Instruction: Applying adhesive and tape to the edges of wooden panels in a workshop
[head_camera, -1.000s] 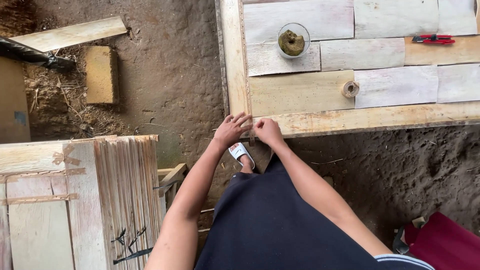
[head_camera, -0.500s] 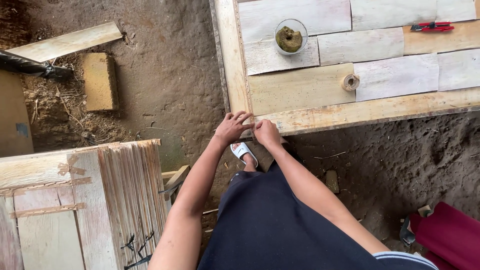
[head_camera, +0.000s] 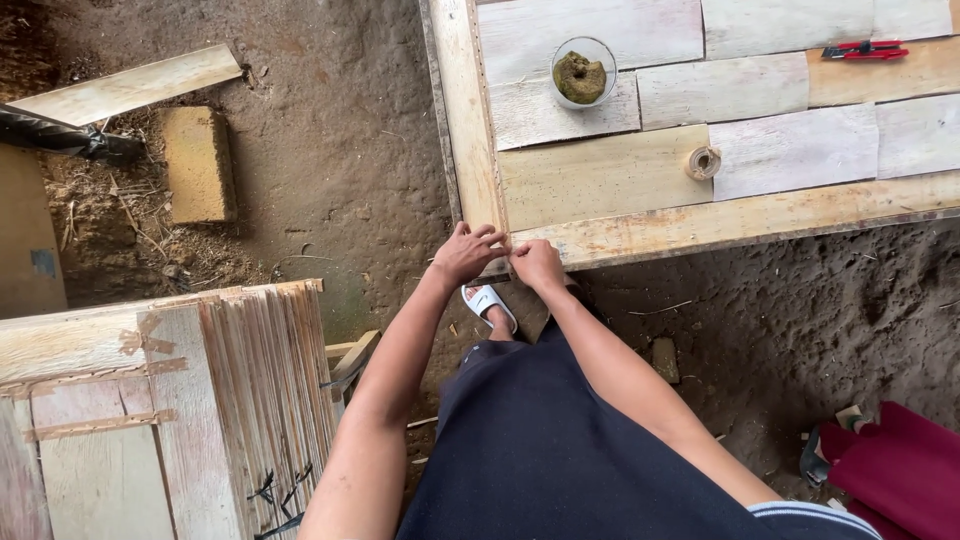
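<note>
My left hand lies with fingers spread on the near left corner of a wooden frame that holds pale veneer sheets. My right hand is right beside it, fingertips pinched on a thin brown tape strip at the frame's front edge. The two hands almost touch. A small roll of brown tape rests on the sheets to the right, out of either hand's grasp. My foot in a white sandal stands on the dirt below the corner.
On the sheets stand a clear bowl with a brownish lump and a red cutter. At lower left is a stack of taped veneer sheets. A brick, a plank and a red cushion lie on the dirt.
The view has shifted slightly. Both hands stay at the frame's corner, and my left fingers have closed in a little toward my right hand.
</note>
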